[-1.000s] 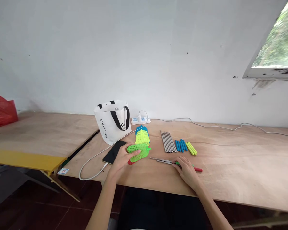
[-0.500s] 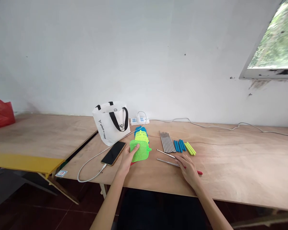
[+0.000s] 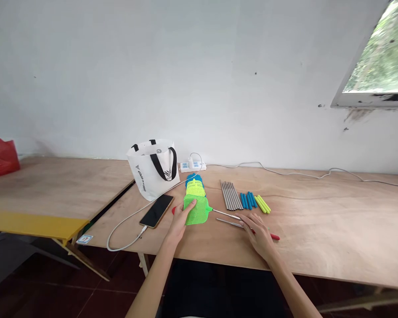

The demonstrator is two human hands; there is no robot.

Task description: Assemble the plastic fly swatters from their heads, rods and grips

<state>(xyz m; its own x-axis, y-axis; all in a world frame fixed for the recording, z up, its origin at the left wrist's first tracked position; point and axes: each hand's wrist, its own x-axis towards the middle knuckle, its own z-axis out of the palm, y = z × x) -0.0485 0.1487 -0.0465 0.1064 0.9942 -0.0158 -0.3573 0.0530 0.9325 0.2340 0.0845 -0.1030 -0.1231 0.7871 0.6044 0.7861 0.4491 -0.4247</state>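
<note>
Right-hand table (image 3: 318,229): bare plywood; it carries nearly everything, and its left edge meets a second table (image 3: 53,185) across a narrow dark gap
Red plastic bag (image 3: 0,157): far left of the second table, by the wall
White tote bag (image 3: 154,168): upright at the far left corner of the right-hand table; black handles
Left hand (image 3: 179,221): closed on the green mesh head (image 3: 196,210), thumb on top; near the front edge
Right hand (image 3: 259,229): palm down, fingers stretched over two thin metal rods (image 3: 230,223); whether they pinch one I cannot tell
Phone (image 3: 157,210): face up, just left of the left hand; a white cable is plugged into it
Green mesh head: just in front of a stack of yellow and blue mesh heads (image 3: 195,185); its neck meets the farther thin rod
Bundle of rods (image 3: 231,195): mid-table, beside the stack
Blue handles (image 3: 248,200): touching the bundle's right side
Yellow handles (image 3: 262,204): just right of the blue ones
Red handle (image 3: 272,237): pokes out from under the right hand
</note>
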